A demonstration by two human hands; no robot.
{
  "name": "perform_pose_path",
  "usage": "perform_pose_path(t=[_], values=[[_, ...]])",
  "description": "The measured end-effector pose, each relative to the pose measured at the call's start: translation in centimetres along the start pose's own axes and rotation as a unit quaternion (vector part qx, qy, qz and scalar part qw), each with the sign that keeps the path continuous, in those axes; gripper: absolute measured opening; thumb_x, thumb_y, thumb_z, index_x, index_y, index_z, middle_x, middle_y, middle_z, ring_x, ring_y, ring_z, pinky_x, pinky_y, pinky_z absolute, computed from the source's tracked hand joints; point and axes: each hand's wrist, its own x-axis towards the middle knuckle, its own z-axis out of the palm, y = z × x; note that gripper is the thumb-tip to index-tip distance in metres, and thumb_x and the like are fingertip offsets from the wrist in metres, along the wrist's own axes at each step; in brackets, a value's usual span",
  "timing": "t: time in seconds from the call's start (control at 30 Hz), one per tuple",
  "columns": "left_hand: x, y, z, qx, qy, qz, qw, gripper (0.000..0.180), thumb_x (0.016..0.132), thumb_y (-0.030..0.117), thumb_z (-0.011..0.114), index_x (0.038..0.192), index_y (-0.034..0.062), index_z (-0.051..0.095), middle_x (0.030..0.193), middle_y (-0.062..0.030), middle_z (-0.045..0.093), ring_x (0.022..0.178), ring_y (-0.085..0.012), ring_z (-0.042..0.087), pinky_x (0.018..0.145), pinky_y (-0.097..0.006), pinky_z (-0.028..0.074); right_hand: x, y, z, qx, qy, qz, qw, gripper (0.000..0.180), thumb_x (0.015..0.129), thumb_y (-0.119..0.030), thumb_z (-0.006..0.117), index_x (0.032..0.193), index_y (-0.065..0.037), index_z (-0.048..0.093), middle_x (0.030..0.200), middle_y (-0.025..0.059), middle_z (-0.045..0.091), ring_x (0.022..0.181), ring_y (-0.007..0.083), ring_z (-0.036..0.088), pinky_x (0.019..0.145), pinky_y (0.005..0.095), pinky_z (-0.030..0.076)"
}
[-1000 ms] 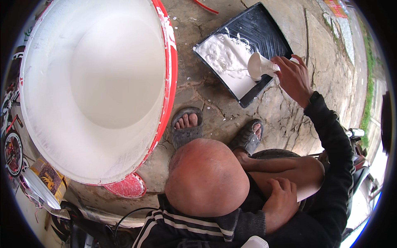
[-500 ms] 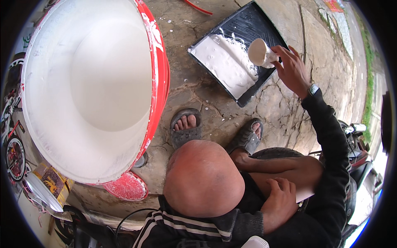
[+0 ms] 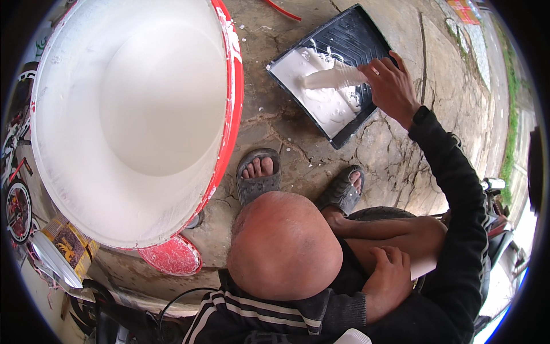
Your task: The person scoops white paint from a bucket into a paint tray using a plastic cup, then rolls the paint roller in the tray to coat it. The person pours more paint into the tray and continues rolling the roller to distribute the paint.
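Observation:
My right hand (image 3: 391, 86) is closed round the base of a ribbed, pale plastic cup (image 3: 345, 75). The cup lies tipped on its side, its mouth pointing left at the white paint (image 3: 329, 109) in a black paint tray (image 3: 348, 136). Whether the rim touches the paint, I cannot tell. Paint covers the tray's near-left part, while dark ridges show at its far right. My left hand (image 3: 389, 281) rests by my bent right leg, fingers loosely bent and apart, holding nothing visible. A large red bucket (image 3: 234, 97) of white paint fills the left side.
A paint-smeared red piece (image 3: 172, 257) lies below the bucket. My knee (image 3: 285, 246) and sandalled feet (image 3: 258, 172) are between bucket and tray. Cracked concrete (image 3: 401, 166) surrounds the tray. A patterned tub (image 3: 69, 246) and a small wheel (image 3: 19, 211) are at far left.
The cup has tipped over to the left and moved lower over the paint, as my right hand turned with it. The bucket appears slightly farther right in view. My left hand stayed still.

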Motion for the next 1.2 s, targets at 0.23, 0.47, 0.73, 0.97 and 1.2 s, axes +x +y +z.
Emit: perform_pose_path(t=[0.23,0.47,0.73,0.97,1.2], values=[[0.2,-0.2,-0.3,-0.011,-0.009,0.0,1.0,0.03,0.088,0.027,0.061,0.093,0.005,0.081,0.103,-0.018,0.064,0.101,-0.0377,0.059,0.078,-0.053,0.048,-1.1,0.2,-1.2,-0.012,-0.01,-0.01,1.0,0.036,0.082,0.002,0.066,0.114,-0.014,0.073,0.102,0.0009,0.066,0.101,0.0202,0.064,0.118,0.0508,0.037],[0.4,-0.2,-0.1,-0.016,-0.014,0.003,1.0,0.029,0.087,0.026,0.061,0.092,0.0055,0.081,0.102,-0.0179,0.064,0.101,-0.0376,0.059,0.079,-0.054,0.048,-1.9,0.8,-1.5,-0.003,-0.016,-0.009,1.0,0.036,0.082,0.001,0.066,0.114,-0.013,0.073,0.103,0.0016,0.065,0.102,0.0203,0.063,0.117,0.049,0.038],[0.4,-0.2,-0.3,-0.013,-0.025,0.008,1.0,0.029,0.088,0.026,0.061,0.092,0.0048,0.081,0.103,-0.0182,0.065,0.101,-0.0377,0.06,0.08,-0.054,0.048,-2.9,0.7,-1.9,-0.042,-0.028,0.005,0.999,0.035,0.082,0.0,0.067,0.114,-0.012,0.073,0.099,0.002,0.063,0.104,0.0202,0.062,0.117,0.0483,0.038],[0.7,0.1,-0.3,-0.028,-0.063,0.021,0.997,0.032,0.091,0.024,0.058,0.102,0.0023,0.08,0.108,-0.0221,0.064,0.104,-0.0431,0.059,0.081,-0.062,0.049,-1.5,-0.6,-2.5,-0.016,-0.045,-0.004,0.999,0.031,0.083,-0.003,0.066,0.112,-0.01,0.073,0.099,0.0038,0.062,0.101,0.022,0.061,0.114,0.0485,0.039],[0.2,0.4,0.1,-0.024,-0.017,0.0,1.0,0.031,0.088,0.027,0.06,0.092,0.0043,0.081,0.103,-0.0197,0.065,0.102,-0.0405,0.059,0.08,-0.059,0.048,-0.6,-0.5,-2.7,0.042,-0.082,0.025,0.995,0.031,0.084,-0.002,0.072,0.115,-0.005,0.072,0.103,0.0082,0.065,0.103,0.026,0.064,0.111,0.0478,0.039]])
